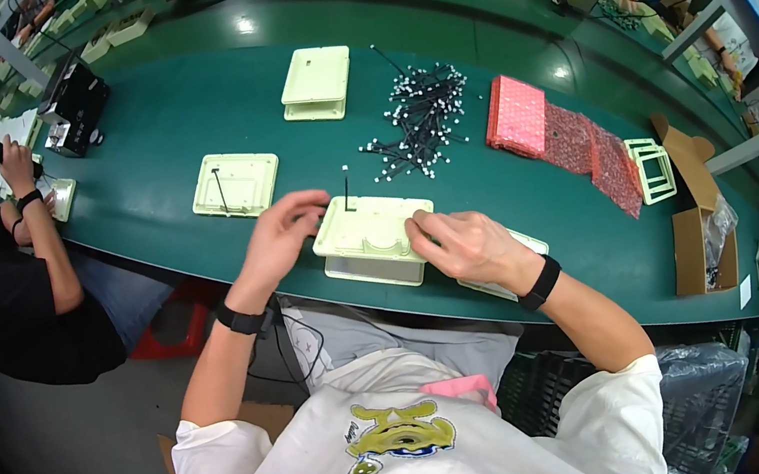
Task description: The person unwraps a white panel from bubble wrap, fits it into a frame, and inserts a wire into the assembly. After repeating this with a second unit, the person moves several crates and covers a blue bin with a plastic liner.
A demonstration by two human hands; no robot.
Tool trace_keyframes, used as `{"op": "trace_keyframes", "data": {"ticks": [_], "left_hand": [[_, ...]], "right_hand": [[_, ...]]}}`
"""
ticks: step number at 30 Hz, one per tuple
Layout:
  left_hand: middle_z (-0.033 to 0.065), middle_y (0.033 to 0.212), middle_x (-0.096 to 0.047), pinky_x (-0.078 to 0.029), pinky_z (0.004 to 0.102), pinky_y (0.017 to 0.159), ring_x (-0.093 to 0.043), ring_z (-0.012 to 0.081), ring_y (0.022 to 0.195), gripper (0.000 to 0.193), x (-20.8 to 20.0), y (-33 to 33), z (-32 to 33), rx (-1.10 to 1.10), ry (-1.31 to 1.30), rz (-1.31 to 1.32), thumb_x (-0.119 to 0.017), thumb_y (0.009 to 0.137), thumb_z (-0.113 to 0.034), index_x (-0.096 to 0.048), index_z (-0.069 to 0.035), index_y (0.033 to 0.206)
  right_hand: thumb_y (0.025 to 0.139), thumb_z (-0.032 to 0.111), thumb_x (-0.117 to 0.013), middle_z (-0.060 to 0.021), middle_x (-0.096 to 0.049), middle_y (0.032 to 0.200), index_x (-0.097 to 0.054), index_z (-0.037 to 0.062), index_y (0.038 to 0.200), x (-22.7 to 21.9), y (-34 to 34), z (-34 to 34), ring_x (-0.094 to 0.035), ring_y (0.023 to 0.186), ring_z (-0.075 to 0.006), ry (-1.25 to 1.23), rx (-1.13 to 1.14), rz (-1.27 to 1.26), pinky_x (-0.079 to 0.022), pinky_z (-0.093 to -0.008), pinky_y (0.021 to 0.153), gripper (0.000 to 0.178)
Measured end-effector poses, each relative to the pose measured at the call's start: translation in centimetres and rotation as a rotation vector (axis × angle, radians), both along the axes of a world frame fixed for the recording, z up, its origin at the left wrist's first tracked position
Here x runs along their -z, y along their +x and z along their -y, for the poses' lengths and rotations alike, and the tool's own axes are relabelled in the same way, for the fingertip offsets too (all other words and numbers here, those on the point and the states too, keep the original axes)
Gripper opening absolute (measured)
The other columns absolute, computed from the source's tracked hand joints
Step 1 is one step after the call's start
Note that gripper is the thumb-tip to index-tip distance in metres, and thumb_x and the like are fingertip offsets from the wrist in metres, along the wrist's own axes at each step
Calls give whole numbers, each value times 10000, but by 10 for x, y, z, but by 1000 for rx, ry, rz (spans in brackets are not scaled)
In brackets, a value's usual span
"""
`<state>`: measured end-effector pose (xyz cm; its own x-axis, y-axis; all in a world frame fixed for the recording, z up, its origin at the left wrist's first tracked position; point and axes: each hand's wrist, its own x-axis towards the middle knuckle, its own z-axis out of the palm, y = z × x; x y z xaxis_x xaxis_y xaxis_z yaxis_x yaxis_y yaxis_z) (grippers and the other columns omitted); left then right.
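Observation:
A pale green plastic housing panel (pixel 368 229) sits in front of me, a thin black cable standing up from its far left part. Beneath it shows another panel with a greyish face (pixel 373 271). My right hand (pixel 474 243) has curled fingers and thumb gripping the panel's right edge. At its left end is my left hand (pixel 281 242), fingers stretched and a little apart, with nothing visible in them. Partly hidden under my right wrist lies another pale panel (pixel 489 291). Further left rests a similar panel (pixel 235 183) with a black cable on it.
Beyond are stacked pale panels (pixel 317 75) and a heap of black cables with white connectors (pixel 424 117). To the right lie pink bubble wrap (pixel 520 111), pale green frames (pixel 652 169) and an opened cardboard box (pixel 703 246). A co-worker (pixel 12 281) sits at the left.

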<state>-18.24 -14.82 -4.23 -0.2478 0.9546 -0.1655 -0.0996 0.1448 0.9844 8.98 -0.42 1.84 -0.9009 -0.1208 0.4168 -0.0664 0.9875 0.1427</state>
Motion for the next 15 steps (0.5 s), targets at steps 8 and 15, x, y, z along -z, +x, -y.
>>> {"op": "trace_keyframes", "data": {"ticks": [8, 15], "left_hand": [[115, 1631, -409, -427, 412, 1197, -412, 309, 1468, 870, -24, -3, 9, 520, 143, -908, -920, 751, -174, -492, -28, 1494], [131, 1593, -441, -404, 418, 1219, -410, 342, 1453, 947, -23, -5, 5, 519, 129, -960, -954, 660, -161, -498, -5, 1476]], "right_hand": [[836, 153, -757, -178, -615, 1255, -620, -44, 1202, 13, 6, 22, -678, 1006, -271, -249, 109, 350, -605, -391, 800, 438], [815, 298, -866, -303, -458, 1469, -584, -13, 1227, 8, -2, 26, -490, 1339, -457, -389, 201, 333, -453, -531, 1102, 588]]}}
